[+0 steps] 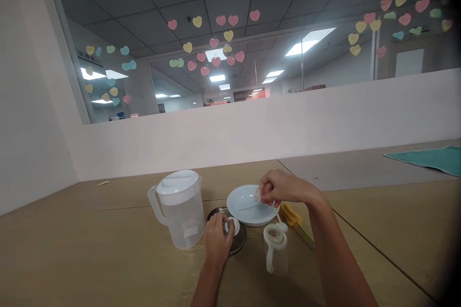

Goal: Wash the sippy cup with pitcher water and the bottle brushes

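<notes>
The fingers of the right hand point(283, 187) are pinched together on a small pale piece point(257, 195), partly see-through and too small to identify, held above a shallow white dish point(237, 198). The fingers of the left hand point(217, 234) curl around a small round white cap point(234, 227), which sits over a dark round tray point(237, 245) on the worktop point(126, 249). The tray is just beside the dish, on its left and a little closer to the wearer.

In front of the dish, below the right hand, stands a clear jar point(281, 261) with a white rim and handle; its white flip top stands open. A yellow sponge brush point(290, 214) with a green handle lies to the right of the dish, partly behind the right forearm.

Left of the tray, a white plastic jug point(183, 216) with its lid on stands upright, its handle pointing left. Farther out, a thin pale scrap point(103, 183) lies near the worktop's far left corner, and a green cloth point(432, 159) is spread near its far right edge. Beyond the far edge rises a pale wall point(216, 141) with a window point(266, 53) dotted with heart-shaped paper notes point(216, 62).
</notes>
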Motion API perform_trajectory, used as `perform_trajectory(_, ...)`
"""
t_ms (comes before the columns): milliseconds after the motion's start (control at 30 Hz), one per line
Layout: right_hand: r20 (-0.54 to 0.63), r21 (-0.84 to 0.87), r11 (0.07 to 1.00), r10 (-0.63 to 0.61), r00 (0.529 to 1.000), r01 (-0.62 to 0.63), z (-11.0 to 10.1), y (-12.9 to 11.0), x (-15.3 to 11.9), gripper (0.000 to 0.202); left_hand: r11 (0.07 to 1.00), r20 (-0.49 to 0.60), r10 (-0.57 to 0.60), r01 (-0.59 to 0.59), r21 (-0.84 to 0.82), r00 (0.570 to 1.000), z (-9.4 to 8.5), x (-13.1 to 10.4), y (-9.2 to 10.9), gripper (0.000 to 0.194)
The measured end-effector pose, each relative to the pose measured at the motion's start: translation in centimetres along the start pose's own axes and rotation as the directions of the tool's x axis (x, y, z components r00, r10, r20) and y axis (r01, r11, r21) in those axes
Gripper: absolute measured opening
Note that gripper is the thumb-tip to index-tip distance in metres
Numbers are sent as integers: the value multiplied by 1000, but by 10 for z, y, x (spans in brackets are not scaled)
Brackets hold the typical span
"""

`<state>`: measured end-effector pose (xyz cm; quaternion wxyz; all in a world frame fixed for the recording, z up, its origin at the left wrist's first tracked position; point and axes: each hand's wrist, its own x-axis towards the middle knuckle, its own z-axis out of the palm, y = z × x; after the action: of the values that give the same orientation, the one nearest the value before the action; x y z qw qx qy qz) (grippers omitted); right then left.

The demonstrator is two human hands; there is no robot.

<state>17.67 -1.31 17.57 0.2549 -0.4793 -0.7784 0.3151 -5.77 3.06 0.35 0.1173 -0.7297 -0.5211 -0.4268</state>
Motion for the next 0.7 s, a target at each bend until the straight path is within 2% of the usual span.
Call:
perform_trajectory(433, 143, 88, 996, -35, 989, 23, 11, -6, 12, 10, 999, 34, 37, -37, -2, 999, 0, 2, 0, 19)
perform_trajectory(700, 118, 38, 998, -56, 991, 52, 12, -4, 10, 10, 999, 42, 38, -38, 20, 998, -4, 4, 4, 18)
